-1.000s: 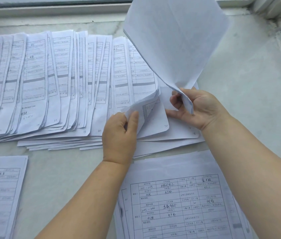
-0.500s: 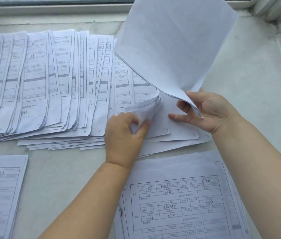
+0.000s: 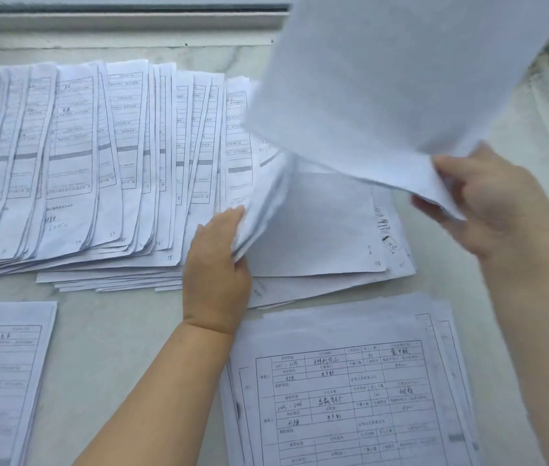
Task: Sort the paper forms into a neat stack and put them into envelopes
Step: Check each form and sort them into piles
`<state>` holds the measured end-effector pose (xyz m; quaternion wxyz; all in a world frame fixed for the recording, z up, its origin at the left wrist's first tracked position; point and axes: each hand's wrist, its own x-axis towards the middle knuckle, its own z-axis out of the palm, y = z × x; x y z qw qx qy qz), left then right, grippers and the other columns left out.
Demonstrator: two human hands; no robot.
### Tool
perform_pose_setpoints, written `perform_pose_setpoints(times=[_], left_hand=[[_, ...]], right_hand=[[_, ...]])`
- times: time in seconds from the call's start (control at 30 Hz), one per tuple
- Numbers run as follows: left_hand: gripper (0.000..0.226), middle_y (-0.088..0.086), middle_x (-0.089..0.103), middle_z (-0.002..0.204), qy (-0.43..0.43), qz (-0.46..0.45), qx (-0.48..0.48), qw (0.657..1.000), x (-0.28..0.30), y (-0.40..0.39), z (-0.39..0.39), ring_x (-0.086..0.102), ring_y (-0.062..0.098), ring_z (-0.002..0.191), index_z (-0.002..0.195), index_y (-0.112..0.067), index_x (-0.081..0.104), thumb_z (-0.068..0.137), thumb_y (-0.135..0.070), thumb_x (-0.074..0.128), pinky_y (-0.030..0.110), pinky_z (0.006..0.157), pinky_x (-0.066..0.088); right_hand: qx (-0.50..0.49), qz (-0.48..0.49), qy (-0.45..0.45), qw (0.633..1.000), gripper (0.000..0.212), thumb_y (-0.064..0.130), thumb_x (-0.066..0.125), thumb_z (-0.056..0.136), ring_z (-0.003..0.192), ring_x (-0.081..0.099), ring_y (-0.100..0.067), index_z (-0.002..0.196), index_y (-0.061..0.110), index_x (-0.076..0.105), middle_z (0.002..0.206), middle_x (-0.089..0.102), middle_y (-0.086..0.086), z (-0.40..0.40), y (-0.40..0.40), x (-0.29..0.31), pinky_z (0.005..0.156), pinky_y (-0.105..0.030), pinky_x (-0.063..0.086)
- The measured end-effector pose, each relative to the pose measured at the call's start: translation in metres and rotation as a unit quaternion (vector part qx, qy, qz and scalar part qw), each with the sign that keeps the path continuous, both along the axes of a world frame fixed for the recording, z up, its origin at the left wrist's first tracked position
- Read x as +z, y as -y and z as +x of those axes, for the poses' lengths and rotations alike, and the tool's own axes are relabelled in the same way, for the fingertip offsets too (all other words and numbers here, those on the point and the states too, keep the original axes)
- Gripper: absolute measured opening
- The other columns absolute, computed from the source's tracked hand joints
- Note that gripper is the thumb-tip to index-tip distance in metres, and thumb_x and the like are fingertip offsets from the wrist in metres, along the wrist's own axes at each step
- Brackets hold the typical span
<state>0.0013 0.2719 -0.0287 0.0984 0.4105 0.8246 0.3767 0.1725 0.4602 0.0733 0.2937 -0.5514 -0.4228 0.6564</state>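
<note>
Lifted sheet, seemingly right-hand pinched

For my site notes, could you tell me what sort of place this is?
Probably an office windowsill: a pale stone ledge under a window frame, covered with fanned printed forms filled in by hand.

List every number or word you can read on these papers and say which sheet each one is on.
"78": bottom corner of the flat sheet under the lifted sheets.
"38": bottom corner of a fanned form.
"23": bottom corner of another fanned form.
Near stack: handwriting and printed table labels, too blurred to read.
</note>
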Motion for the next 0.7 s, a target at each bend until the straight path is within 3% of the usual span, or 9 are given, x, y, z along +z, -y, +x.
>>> perform_pose_setpoints(times=[0.07, 0.17, 0.23, 0.3, 0.4, 0.5, 0.57, 0.63, 0.7], left_hand=[[0.031, -0.002, 0.066, 0.097, 0.118, 0.08, 0.132, 0.981, 0.01, 0.002, -0.001, 0.06, 0.013, 0.088, 0.113, -0.006, 0.063, 0.092, -0.014, 0.041, 0.021, 0.084, 0.044], [0.013, -0.019, 0.058, 0.084, 0.209, 0.17, 0.294, 0.917, 0.026, 0.002, -0.008, 0.056, -0.015, 0.076, 0.089, -0.026, 0.058, 0.095, -0.021, 0.047, 0.01, 0.076, 0.041], [0.011, -0.013, 0.062, 0.093, 0.203, 0.191, 0.324, 0.904, 0.033, 0.006, -0.014, 0.059, -0.014, 0.085, 0.097, -0.019, 0.061, 0.096, -0.019, 0.049, 0.01, 0.083, 0.043], [0.029, 0.004, 0.066, 0.108, 0.183, 0.194, 0.318, 0.91, 0.038, 0.012, -0.017, 0.062, 0.008, 0.103, 0.11, -0.001, 0.063, 0.096, -0.021, 0.049, 0.022, 0.094, 0.047], [0.032, 0.017, 0.064, 0.116, 0.098, 0.194, 0.217, 0.952, 0.043, 0.014, -0.02, 0.059, 0.02, 0.11, 0.117, 0.005, 0.06, 0.096, -0.016, 0.049, 0.026, 0.098, 0.044], [0.044, 0.007, 0.049, 0.131, 0.053, 0.11, -0.044, 0.992, 0.034, 0.008, -0.018, 0.046, 0.017, 0.122, 0.127, -0.008, 0.059, 0.085, 0.002, 0.048, 0.016, 0.108, 0.03], [0.05, 0.001, 0.043, 0.139, 0.064, -0.021, -0.179, 0.981, 0.021, 0.006, -0.016, 0.038, 0.019, 0.133, 0.126, -0.02, 0.062, 0.079, -0.005, 0.053, 0.019, 0.114, 0.016], [0.043, 0.002, 0.034, 0.151, -0.002, -0.129, -0.228, 0.965, 0.012, 0.005, -0.013, 0.024, 0.024, 0.143, 0.126, -0.031, 0.061, 0.083, -0.024, 0.062, 0.033, 0.116, 0.003], [0.044, 0.0, 0.023, 0.157, -0.015, -0.178, -0.246, 0.953, 0.012, 0.005, -0.014, 0.012, 0.021, 0.146, 0.128, -0.036, 0.056, 0.086, -0.033, 0.065, 0.037, 0.116, -0.004]], right_hand=[[0.012, 0.077, 0.086, 0.993, 0.033, -0.005, 0.045, 0.092, 0.078, 0.07, -0.001, 0.104, 0.022, 0.058, 0.081, 0.073, 0.018, 0.034, -0.008, 0.003, 0.066, -0.023, 0.057], [0.069, 0.103, 0.168, 0.978, 0.032, -0.004, 0.044, 0.095, 0.072, 0.068, 0.004, 0.102, 0.023, 0.06, 0.075, 0.072, 0.022, 0.056, -0.003, 0.013, 0.063, -0.011, 0.054], [0.117, 0.095, 0.182, 0.972, 0.033, -0.004, 0.045, 0.095, 0.071, 0.068, 0.002, 0.093, 0.025, 0.062, 0.081, 0.073, 0.018, 0.045, 0.003, 0.013, 0.063, -0.013, 0.054], [0.16, 0.086, 0.194, 0.964, 0.034, -0.007, 0.045, 0.092, 0.08, 0.067, -0.009, 0.097, 0.023, 0.062, 0.097, 0.071, 0.005, 0.016, 0.01, 0.006, 0.072, -0.022, 0.052], [0.223, 0.058, 0.21, 0.95, 0.034, -0.008, 0.045, 0.089, 0.094, 0.066, -0.025, 0.101, 0.019, 0.062, 0.108, 0.069, -0.008, -0.029, 0.021, -0.018, 0.087, -0.038, 0.052], [0.272, 0.012, 0.242, 0.931, 0.03, 0.003, 0.049, 0.088, 0.102, 0.066, -0.027, 0.11, 0.019, 0.063, 0.11, 0.069, -0.004, -0.047, 0.028, -0.042, 0.09, -0.044, 0.053], [0.279, -0.012, 0.257, 0.925, 0.03, 0.015, 0.056, 0.085, 0.097, 0.068, -0.025, 0.114, 0.021, 0.062, 0.108, 0.07, -0.002, -0.043, 0.029, -0.05, 0.085, -0.044, 0.056], [0.243, -0.028, 0.245, 0.938, 0.033, 0.015, 0.059, 0.088, 0.087, 0.068, -0.022, 0.121, 0.02, 0.058, 0.107, 0.069, -0.006, -0.032, 0.029, -0.05, 0.074, -0.037, 0.058], [0.191, -0.042, 0.22, 0.956, 0.035, 0.009, 0.06, 0.091, 0.079, 0.07, -0.02, 0.124, 0.018, 0.052, 0.103, 0.069, -0.012, -0.018, 0.034, -0.045, 0.062, -0.027, 0.057]])
